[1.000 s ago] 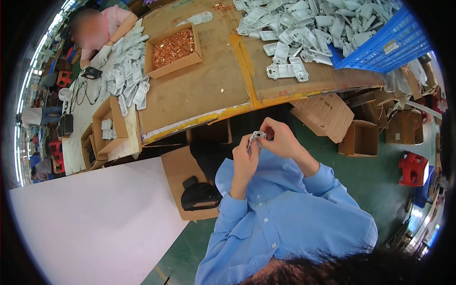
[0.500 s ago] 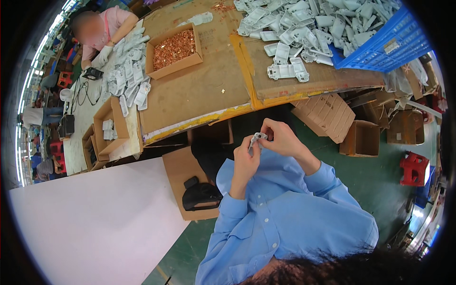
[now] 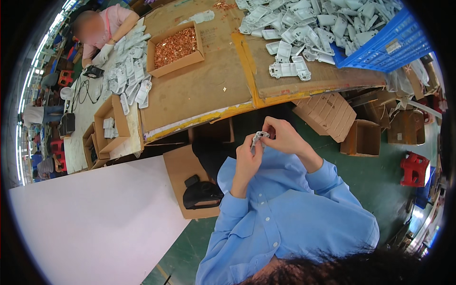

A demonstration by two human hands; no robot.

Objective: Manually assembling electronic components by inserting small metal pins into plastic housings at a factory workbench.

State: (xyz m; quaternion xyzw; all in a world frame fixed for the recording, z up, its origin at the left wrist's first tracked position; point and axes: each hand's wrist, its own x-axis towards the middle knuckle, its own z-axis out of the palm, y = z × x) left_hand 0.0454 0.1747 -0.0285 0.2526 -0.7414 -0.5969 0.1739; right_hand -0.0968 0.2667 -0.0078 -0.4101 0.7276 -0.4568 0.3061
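Note:
In front of my chest, just off the table's near edge, I hold a small whitish plastic housing (image 3: 259, 135). My left hand (image 3: 246, 158) is closed around its lower part. My right hand (image 3: 283, 137) pinches at its upper right side, thumb and forefinger together; whether a small piece sits between those fingertips is too small to tell. On the table, similar pale plastic housings (image 3: 289, 67) lie nearest to my hands, at the front of a large heap. An open cardboard box (image 3: 176, 70) of small copper-coloured metal pieces stands to the left of them.
A blue plastic crate (image 3: 380, 47) lies tipped at the right with housings spilling out. Yellow tape (image 3: 244, 61) runs over the cardboard-covered table. At the far left a person in pink (image 3: 114, 23) with white gloves works beside more housings. Cardboard boxes (image 3: 363, 137) and a red stool (image 3: 414, 169) stand right.
Both hands stay together at the housing, with only a slight shift of my right fingers. The whole view has moved a little; nothing has been put down or picked up.

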